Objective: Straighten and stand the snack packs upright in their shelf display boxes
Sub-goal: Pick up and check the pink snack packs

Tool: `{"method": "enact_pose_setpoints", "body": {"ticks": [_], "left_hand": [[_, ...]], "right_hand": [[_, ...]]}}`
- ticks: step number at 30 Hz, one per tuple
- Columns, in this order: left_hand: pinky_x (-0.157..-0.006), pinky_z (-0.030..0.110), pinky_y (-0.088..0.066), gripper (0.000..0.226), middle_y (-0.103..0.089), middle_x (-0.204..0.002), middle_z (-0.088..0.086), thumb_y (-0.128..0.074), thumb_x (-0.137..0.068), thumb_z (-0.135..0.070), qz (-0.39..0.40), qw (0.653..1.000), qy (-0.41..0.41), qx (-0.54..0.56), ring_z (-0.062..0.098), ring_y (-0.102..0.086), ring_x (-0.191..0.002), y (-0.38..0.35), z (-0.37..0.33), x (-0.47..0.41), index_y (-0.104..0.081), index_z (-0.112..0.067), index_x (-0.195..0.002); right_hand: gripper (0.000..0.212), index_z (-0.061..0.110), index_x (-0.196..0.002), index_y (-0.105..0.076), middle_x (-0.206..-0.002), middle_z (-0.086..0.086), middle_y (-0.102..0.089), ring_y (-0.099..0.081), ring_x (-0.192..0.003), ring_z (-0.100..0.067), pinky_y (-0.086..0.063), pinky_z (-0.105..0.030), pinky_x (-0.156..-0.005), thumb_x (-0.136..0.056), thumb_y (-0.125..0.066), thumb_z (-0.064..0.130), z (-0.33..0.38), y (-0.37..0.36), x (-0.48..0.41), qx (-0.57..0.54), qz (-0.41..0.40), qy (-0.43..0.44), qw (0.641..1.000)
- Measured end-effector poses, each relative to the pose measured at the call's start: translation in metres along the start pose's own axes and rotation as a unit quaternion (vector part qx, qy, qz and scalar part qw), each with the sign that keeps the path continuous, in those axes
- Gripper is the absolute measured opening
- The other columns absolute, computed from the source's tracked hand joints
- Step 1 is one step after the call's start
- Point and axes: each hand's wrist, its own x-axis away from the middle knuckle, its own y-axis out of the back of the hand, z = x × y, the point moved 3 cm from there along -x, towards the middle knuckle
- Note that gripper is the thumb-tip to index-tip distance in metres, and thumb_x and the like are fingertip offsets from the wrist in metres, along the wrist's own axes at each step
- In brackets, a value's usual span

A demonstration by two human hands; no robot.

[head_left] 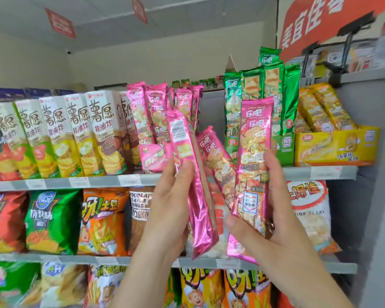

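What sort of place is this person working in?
Probably a small grocery or convenience store: tiered shelves packed with snack bags, price tags on the shelf edges, a yellow display box of snack packs, and red signs hanging overhead.

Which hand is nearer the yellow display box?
Right. The right hand, gripping a pink pack, is below and left of the yellow box; the left hand is much farther left.

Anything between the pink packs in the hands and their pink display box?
Yes. A tilted pink pack leans just right of the pink display box, behind the pack in the left hand. Upright packs already crowd the box.
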Motion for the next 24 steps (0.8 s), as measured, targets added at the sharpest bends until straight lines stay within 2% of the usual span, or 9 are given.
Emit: {"method": "enact_pose_setpoints", "body": {"ticks": [2, 5, 9, 12, 15, 18, 20, 22, 24], "left_hand": [[-0.107, 0.04, -0.043, 0.07, -0.056, -0.139, -0.007, -0.063, -0.081, -0.06, 0.04, 0.998, -0.033, -0.031, 0.015, -0.052, -0.13, -0.002, 0.007, -0.001, -0.044, -0.034, -0.142], [-0.097, 0.002, -0.029, 0.062, -0.038, -0.123, -0.055, -0.054, -0.081, -0.068, 0.063, 0.99, -0.087, -0.09, -0.028, -0.027, -0.124, -0.006, 0.008, -0.001, -0.031, -0.059, -0.137], [-0.09, -0.006, -0.028, 0.037, -0.033, -0.114, -0.064, -0.054, -0.083, -0.064, 0.077, 0.989, -0.088, -0.093, -0.034, -0.026, -0.119, -0.011, 0.01, -0.014, -0.034, -0.075, -0.112], [-0.104, 0.011, -0.028, 0.038, -0.033, -0.122, -0.059, -0.056, -0.076, -0.074, 0.077, 0.987, -0.105, -0.094, -0.025, -0.027, -0.128, -0.004, 0.012, -0.032, -0.035, -0.083, -0.106], [-0.111, 0.035, -0.036, 0.055, -0.05, -0.139, -0.023, -0.058, -0.085, -0.056, 0.077, 0.975, -0.162, -0.133, 0.0, -0.044, -0.132, 0.009, 0.007, -0.057, -0.044, -0.044, -0.137], [-0.101, 0.035, -0.044, 0.049, -0.06, -0.128, -0.012, -0.053, -0.094, -0.042, 0.078, 0.943, -0.198, -0.255, 0.008, -0.056, -0.118, 0.017, -0.004, -0.085, -0.04, -0.03, -0.139], [-0.076, 0.02, -0.044, 0.047, -0.065, -0.102, -0.01, -0.053, -0.096, -0.038, 0.094, 0.903, -0.194, -0.371, 0.014, -0.062, -0.098, 0.017, -0.005, -0.101, -0.035, -0.028, -0.138], [-0.06, 0.026, -0.039, 0.043, -0.059, -0.08, -0.009, -0.052, -0.096, -0.034, 0.116, 0.866, -0.191, -0.447, 0.02, -0.061, -0.082, 0.017, -0.005, -0.111, -0.035, -0.026, -0.135], [-0.064, 0.035, -0.044, 0.045, -0.062, -0.078, -0.003, -0.052, -0.097, -0.034, 0.117, 0.854, -0.195, -0.469, 0.018, -0.06, -0.073, 0.02, -0.008, -0.116, -0.034, -0.025, -0.137]], "right_hand": [[0.099, 0.065, -0.142, -0.002, -0.129, 0.05, -0.041, -0.054, -0.112, 0.016, -0.047, -0.008, -0.082, -0.081, -0.072, 0.031, -0.002, -0.004, -0.005, 0.02, -0.002, 0.006, 1.0], [0.104, 0.065, -0.142, 0.001, -0.129, 0.047, -0.045, -0.063, -0.097, 0.011, -0.046, -0.001, -0.07, -0.082, -0.072, 0.022, -0.009, -0.01, -0.012, 0.035, 0.016, -0.017, 0.999], [0.101, 0.062, -0.144, -0.014, -0.133, 0.041, -0.047, -0.053, -0.117, 0.011, -0.047, -0.009, -0.088, -0.078, -0.075, 0.014, -0.011, -0.016, -0.024, 0.027, 0.009, -0.034, 0.999], [0.099, 0.068, -0.14, -0.007, -0.132, 0.038, -0.047, -0.049, -0.12, 0.011, -0.045, -0.022, -0.094, -0.073, -0.071, 0.031, -0.003, -0.019, -0.041, 0.122, -0.013, -0.046, 0.991], [0.103, 0.063, -0.142, 0.006, -0.12, 0.026, -0.036, -0.044, -0.1, 0.009, -0.037, -0.015, -0.082, -0.069, -0.064, 0.047, 0.001, -0.02, -0.067, 0.269, 0.015, -0.089, 0.959], [0.104, 0.049, -0.15, 0.002, -0.102, 0.014, -0.029, -0.035, -0.092, -0.008, -0.03, -0.024, -0.075, -0.073, -0.068, 0.041, -0.003, -0.015, -0.098, 0.347, 0.015, -0.143, 0.927], [0.101, 0.044, -0.152, -0.002, -0.097, 0.012, -0.027, -0.035, -0.092, -0.013, -0.028, -0.027, -0.076, -0.076, -0.068, 0.037, -0.008, -0.014, -0.111, 0.36, -0.004, -0.173, 0.917], [0.099, 0.041, -0.152, -0.005, -0.109, 0.003, -0.034, -0.045, -0.104, -0.023, -0.034, -0.03, -0.08, -0.075, -0.068, 0.039, -0.014, -0.019, -0.119, 0.367, -0.006, -0.194, 0.91], [0.093, 0.035, -0.149, -0.015, -0.119, -0.008, -0.044, -0.05, -0.11, -0.031, -0.043, -0.035, -0.087, -0.073, -0.068, 0.041, -0.021, -0.025, -0.124, 0.371, -0.001, -0.208, 0.905]]}}
